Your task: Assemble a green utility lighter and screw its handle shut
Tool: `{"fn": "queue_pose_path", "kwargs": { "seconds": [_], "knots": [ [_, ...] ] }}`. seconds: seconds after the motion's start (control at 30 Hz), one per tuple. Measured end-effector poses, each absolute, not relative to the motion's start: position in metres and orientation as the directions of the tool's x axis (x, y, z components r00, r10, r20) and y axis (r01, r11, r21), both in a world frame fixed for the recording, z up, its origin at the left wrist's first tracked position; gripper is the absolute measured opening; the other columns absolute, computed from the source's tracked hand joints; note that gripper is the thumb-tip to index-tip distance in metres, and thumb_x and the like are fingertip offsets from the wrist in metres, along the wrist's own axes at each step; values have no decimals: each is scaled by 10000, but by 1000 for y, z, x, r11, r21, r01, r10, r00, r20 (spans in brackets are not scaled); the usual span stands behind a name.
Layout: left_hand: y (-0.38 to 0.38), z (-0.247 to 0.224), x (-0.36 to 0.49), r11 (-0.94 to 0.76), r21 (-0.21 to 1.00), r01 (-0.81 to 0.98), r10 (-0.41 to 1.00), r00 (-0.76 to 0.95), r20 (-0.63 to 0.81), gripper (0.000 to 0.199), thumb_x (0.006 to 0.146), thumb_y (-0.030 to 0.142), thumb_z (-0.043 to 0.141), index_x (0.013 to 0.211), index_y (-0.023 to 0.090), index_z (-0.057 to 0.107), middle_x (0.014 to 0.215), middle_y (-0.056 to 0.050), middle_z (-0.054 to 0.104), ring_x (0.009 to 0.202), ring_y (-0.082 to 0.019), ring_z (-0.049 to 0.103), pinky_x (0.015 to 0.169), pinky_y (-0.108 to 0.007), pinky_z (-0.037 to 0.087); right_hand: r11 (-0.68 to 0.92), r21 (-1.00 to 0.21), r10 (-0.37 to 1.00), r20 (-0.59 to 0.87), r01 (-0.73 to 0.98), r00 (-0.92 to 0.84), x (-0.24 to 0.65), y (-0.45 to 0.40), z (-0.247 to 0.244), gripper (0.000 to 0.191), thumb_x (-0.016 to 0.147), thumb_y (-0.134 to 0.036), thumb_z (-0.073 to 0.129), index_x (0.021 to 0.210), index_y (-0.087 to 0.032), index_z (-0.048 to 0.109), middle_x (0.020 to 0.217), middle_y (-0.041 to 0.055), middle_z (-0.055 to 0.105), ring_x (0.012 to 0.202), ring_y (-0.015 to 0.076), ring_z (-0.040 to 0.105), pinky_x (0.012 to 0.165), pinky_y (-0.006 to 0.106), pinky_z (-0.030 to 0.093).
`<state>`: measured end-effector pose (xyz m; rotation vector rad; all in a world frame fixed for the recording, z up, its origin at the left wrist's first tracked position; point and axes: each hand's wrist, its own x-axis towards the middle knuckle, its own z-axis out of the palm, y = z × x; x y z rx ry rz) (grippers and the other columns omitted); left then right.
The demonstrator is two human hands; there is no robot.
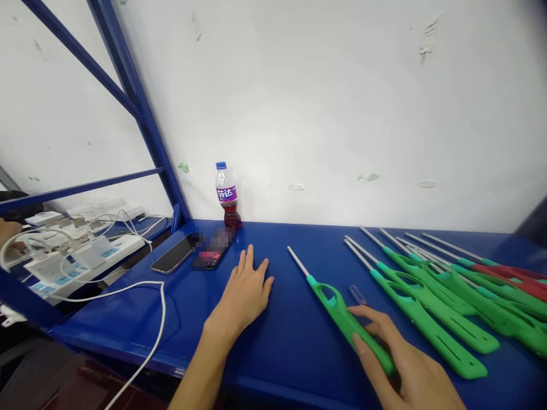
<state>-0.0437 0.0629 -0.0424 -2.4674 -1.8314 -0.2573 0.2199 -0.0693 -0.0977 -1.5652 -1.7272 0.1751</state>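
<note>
The right hand (410,364) pinches a green lighter (342,316) over the blue tabletop (290,341); I can't tell if it is lifted. The left hand (245,287) is flat, holding nothing. The other lighters (431,327) lie to the right, not held.

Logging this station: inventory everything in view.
Table: one, blue, foreground
Wall: one, white, behind
Frame: one, blue, left
Bottle: one, purple-labelled, by wall
Phones: two, dark, table's left
Held lighter: one, green, centre
Other lighters: several, green and red, right
Small piece: one, clear, beside held lighter
Power strips: uncounted, white, left
Chargers: several, white, left
Cables: several, white, left
Co-worker's hand: one, far left
Left hand: one, bare, on table
Right hand: one, bare, on held lighter
</note>
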Motion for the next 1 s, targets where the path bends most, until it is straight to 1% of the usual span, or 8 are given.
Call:
{"fn": "queue_pose_path", "kwargs": {
  "seconds": [0.17,0.33,0.47,0.63,0.7,0.77,0.87,1.0],
  "knots": [
    [68,-45,-45,-287,53,957,951,278,134,475,1073,380,739,1502,209,628,1595,-140,596,1417,-357,623,1162,-625,547,323,-525,886,461,788,-57,224,-66,-97,303,1163,-466,497,1436,-350,556,721,-111,715,493,142,705,489,221,526],
    [67,-38,-43,-300,67,952,953,295,75,496,1079,351,736,1537,207,611,1637,-149,576,1482,-372,588,1205,-656,513,366,-454,861,497,812,-110,216,-68,-90,246,1182,-404,469,1376,-350,611,628,-135,714,489,159,728,468,242,493],
    [46,-40,-42,-366,96,925,929,369,-14,492,1133,168,507,1619,185,584,1653,-222,582,1553,-375,557,1259,-577,498,373,-361,822,557,855,-123,213,-70,-87,261,1192,-413,445,1369,-323,615,614,-138,721,450,167,718,439,268,471],
    [22,-43,-42,-483,153,862,865,497,-67,713,1014,6,439,1622,347,591,1665,-29,615,1531,-260,598,1292,-462,486,292,-305,773,634,906,-36,213,-70,-83,274,1187,-392,424,1352,-311,627,950,-52,844,711,178,835,547,265,580],
    [22,-35,-43,-503,161,849,855,517,-54,745,987,-21,420,1589,368,625,1651,5,630,1522,-239,606,1296,-431,481,273,-287,759,651,918,-22,212,-69,-82,274,1181,-397,427,1324,-309,644,1039,-21,835,762,185,843,556,273,603],
    [28,-24,-45,-490,155,858,865,500,-30,731,987,-30,381,1548,344,665,1600,-15,673,1473,-249,650,1262,-429,515,272,-265,752,658,925,-33,210,-68,-81,279,1174,-431,440,1286,-300,659,1016,-11,813,729,191,833,525,288,606],
    [41,-13,-50,-427,127,895,903,429,11,564,1079,70,356,1494,226,705,1480,-127,724,1360,-328,717,1187,-517,568,295,-230,739,671,928,-69,207,-68,-80,345,1167,-507,442,1259,-278,682,998,12,796,728,204,835,508,307,620],
    [57,-17,-51,-375,103,921,927,375,25,440,1133,176,427,1479,158,699,1450,-195,691,1269,-365,738,1095,-543,601,316,-213,751,651,925,-106,207,-69,-79,375,1169,-476,431,1293,-254,707,1044,44,796,709,204,829,530,313,640]
  ]
}}
